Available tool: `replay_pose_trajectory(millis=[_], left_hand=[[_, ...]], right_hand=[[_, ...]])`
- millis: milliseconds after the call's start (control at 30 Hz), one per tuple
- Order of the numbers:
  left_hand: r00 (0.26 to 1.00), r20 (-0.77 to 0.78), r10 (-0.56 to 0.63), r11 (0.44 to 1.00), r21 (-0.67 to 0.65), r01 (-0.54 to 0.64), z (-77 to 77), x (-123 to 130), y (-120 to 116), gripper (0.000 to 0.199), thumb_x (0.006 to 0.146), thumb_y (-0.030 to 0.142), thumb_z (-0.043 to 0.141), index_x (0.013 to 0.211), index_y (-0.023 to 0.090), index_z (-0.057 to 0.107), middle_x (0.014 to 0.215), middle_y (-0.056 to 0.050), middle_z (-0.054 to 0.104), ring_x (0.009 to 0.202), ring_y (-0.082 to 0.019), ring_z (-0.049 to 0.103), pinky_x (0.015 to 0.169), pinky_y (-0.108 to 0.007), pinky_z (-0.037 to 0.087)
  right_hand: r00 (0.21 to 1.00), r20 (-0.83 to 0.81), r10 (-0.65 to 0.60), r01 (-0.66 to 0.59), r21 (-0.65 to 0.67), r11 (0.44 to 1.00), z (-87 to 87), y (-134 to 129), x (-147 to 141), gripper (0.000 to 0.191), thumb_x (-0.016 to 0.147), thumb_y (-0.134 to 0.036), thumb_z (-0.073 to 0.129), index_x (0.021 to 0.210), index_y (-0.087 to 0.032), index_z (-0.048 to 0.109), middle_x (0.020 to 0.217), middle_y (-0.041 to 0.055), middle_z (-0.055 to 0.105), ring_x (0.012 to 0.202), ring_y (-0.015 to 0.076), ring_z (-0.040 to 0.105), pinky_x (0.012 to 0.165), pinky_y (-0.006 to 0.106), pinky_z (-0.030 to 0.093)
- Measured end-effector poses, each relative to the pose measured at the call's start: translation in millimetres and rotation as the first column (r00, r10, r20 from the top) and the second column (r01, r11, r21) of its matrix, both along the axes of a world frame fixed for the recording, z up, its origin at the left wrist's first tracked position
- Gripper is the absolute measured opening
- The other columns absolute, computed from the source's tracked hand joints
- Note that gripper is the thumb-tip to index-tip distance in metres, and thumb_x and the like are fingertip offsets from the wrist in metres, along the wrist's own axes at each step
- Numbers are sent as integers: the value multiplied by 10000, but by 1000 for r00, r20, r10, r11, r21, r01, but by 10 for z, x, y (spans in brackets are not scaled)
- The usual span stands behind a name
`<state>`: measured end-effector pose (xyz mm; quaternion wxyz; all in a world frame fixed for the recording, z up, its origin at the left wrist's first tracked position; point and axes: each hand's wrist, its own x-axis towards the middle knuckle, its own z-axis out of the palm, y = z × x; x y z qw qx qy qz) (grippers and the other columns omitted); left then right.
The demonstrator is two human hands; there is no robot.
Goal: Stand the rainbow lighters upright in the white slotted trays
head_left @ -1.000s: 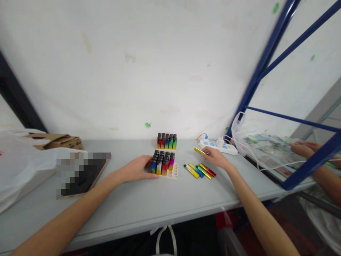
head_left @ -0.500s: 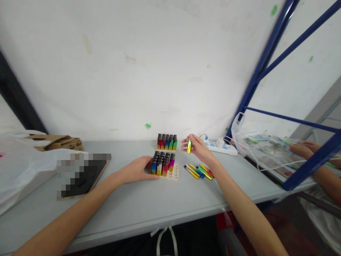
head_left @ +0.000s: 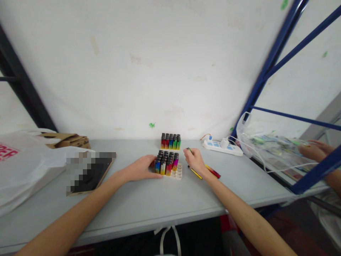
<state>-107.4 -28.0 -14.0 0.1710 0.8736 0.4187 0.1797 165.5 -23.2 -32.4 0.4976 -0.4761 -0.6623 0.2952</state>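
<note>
My left hand (head_left: 142, 168) rests on the table with its fingers round the left side of a white tray (head_left: 179, 171) of upright colourful lighters (head_left: 163, 167); the tray's right columns show bare holes. My right hand (head_left: 195, 160) is closed just right of the tray, a lighter's dark top (head_left: 189, 149) showing at its fingertips. Under and beside this hand lie loose lighters, among them a yellow one (head_left: 196, 172) and a red one (head_left: 214, 171); the hand hides others. Behind the tray stands a second block of upright lighters (head_left: 171, 141).
A white power strip (head_left: 223, 147) with cables lies at the back right. Blue rack posts (head_left: 255, 85) rise on the right, with another person's hands (head_left: 314, 151) beyond. At left are a dark flat device (head_left: 92, 172), a white plastic bag (head_left: 23, 170) and cardboard (head_left: 71, 140).
My right hand has come down from above the table and turned over the loose lighters, its fingers closed. My left hand stays at the tray. The view has shifted slightly.
</note>
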Motion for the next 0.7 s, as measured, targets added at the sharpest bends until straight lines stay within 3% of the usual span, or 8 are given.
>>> replay_pose_trajectory(millis=[100,233,467,600,700], left_hand=[[1000,-12,10,1000,5,-9,-25,-6,21,654,682,727,746,1025,173,698,1010,-101,741,908,-324,684,777,-370,522],[1000,-2,1,1000,14,-1,-28,-10,28,667,671,737,748,1024,173,704,1015,-99,744,908,-326,687,788,-374,524],[999,22,-39,999,-17,40,35,3,-15,639,713,684,752,1101,179,698,1044,-82,745,904,-303,688,803,-352,516],[1000,7,-12,1000,-22,12,18,-2,-10,661,694,717,739,1073,177,691,1020,-87,741,888,-304,679,789,-355,515],[1000,-6,0,1000,-25,0,6,-7,-3,665,687,727,734,1054,174,689,1019,-96,738,898,-309,673,790,-359,514]], right_hand=[[997,49,-60,59,14,998,14,-18,-7,388,888,-443,474,584,-239,347,512,-53,348,491,105,322,491,269,212],[995,84,-61,58,41,997,55,-51,-18,416,912,-485,468,596,-235,363,526,-48,378,514,114,350,508,268,254],[989,63,134,-138,57,989,188,-192,-11,359,1020,-582,429,934,-242,510,643,-57,532,514,128,448,535,254,375],[954,227,194,-236,177,955,281,-260,16,383,1024,-561,452,891,-227,586,800,22,629,687,169,560,640,282,441],[918,365,156,-265,271,925,296,-274,35,370,1002,-531,525,833,-216,625,755,27,602,693,176,534,645,287,426]])
